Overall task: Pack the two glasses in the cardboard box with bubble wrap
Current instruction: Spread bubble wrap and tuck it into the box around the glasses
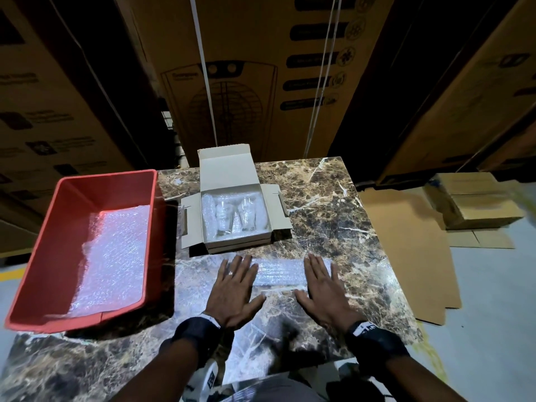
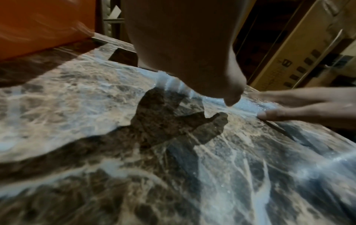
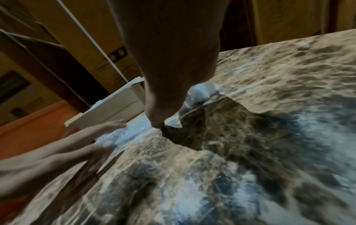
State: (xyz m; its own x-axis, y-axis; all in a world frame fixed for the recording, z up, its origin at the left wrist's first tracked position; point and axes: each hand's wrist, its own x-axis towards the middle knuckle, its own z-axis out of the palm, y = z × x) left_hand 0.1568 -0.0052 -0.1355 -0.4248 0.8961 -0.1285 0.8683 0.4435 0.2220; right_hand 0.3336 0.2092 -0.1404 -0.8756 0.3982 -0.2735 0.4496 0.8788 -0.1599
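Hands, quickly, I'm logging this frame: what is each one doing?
Left hand: open, fingers flat, pressing the bubble wrap strip on the table.
Right hand: open, fingers flat on the strip's other end.

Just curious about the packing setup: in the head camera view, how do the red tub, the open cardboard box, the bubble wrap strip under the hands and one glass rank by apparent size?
1. Red tub
2. Cardboard box
3. Bubble wrap strip
4. Either glass; the two look alike.
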